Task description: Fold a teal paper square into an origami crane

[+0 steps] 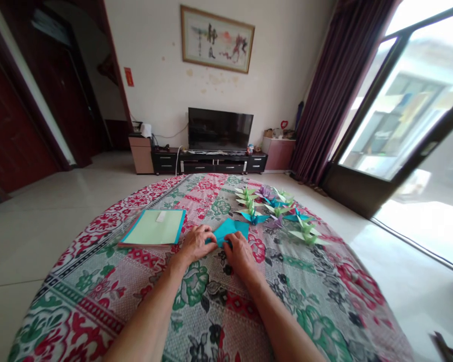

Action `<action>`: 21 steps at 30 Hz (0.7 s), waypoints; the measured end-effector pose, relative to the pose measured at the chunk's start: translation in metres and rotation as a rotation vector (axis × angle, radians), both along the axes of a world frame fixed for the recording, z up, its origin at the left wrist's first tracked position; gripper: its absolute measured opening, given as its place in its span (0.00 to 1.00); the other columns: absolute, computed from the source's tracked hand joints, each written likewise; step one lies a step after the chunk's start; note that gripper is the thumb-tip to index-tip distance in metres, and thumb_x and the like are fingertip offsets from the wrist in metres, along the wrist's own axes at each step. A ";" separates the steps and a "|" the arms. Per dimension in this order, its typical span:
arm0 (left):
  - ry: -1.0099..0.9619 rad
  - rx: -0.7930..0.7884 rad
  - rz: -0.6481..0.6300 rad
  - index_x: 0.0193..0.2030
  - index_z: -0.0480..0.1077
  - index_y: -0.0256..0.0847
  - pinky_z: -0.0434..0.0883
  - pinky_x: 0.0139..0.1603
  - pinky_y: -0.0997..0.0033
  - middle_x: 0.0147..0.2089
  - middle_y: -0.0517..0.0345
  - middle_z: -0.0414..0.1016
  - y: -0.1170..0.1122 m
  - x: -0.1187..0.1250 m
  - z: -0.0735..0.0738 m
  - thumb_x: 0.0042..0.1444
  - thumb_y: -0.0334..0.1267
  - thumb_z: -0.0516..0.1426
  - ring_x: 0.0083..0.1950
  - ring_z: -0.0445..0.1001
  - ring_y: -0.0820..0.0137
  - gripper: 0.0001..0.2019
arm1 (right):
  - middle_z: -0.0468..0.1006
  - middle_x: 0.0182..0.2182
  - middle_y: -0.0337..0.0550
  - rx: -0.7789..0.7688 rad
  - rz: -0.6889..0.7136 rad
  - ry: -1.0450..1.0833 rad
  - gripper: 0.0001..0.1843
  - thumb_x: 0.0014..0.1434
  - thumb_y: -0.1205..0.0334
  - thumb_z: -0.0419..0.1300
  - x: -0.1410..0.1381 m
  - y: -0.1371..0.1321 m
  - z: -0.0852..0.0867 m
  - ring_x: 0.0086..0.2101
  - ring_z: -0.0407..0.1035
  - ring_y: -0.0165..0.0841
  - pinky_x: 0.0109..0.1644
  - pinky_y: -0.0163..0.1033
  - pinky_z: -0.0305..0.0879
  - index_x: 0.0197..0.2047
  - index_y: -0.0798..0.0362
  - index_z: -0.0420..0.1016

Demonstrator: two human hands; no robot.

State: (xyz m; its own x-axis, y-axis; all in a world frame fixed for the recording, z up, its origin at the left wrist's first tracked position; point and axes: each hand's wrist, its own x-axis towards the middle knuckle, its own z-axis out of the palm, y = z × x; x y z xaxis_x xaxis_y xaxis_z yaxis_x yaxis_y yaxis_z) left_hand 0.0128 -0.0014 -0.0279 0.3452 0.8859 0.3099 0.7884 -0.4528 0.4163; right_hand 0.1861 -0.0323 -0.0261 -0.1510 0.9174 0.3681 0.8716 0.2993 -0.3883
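A teal sheet of paper [232,230], partly folded, lies on the flowered cloth [211,301] in front of me. My left hand [197,243] rests on its left edge with the fingers curled down against the paper. My right hand [240,253] presses on its near edge, fingers bent onto the fold. Both hands touch the sheet at once. To the left lies a stack of coloured paper [153,227] with a pale green sheet on top.
Several folded paper cranes [275,208] in green, teal and purple stand on the cloth beyond my right hand. A TV [220,129] on a low cabinet is against the far wall. Glass doors [411,125] and a dark curtain are on the right.
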 end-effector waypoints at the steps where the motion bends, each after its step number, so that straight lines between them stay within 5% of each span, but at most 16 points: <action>1: -0.007 -0.006 -0.004 0.33 0.76 0.48 0.61 0.54 0.64 0.48 0.59 0.68 -0.001 0.000 0.000 0.48 0.41 0.59 0.49 0.65 0.65 0.06 | 0.70 0.36 0.44 0.004 -0.004 0.003 0.08 0.58 0.63 0.52 0.001 0.000 -0.001 0.37 0.66 0.32 0.40 0.32 0.58 0.38 0.51 0.72; 8: -0.005 -0.047 -0.002 0.34 0.76 0.48 0.61 0.55 0.63 0.51 0.59 0.68 -0.001 -0.002 0.001 0.48 0.40 0.58 0.51 0.65 0.64 0.07 | 0.70 0.34 0.43 0.025 -0.033 0.011 0.09 0.57 0.58 0.53 0.000 0.001 -0.003 0.35 0.66 0.31 0.39 0.33 0.58 0.38 0.51 0.72; 21: 0.058 -0.180 -0.184 0.45 0.74 0.48 0.55 0.62 0.67 0.60 0.61 0.63 0.002 -0.021 0.009 0.46 0.25 0.51 0.59 0.62 0.67 0.21 | 0.70 0.33 0.42 0.037 -0.053 0.013 0.08 0.56 0.58 0.54 -0.001 0.002 -0.005 0.34 0.66 0.31 0.37 0.32 0.57 0.37 0.51 0.71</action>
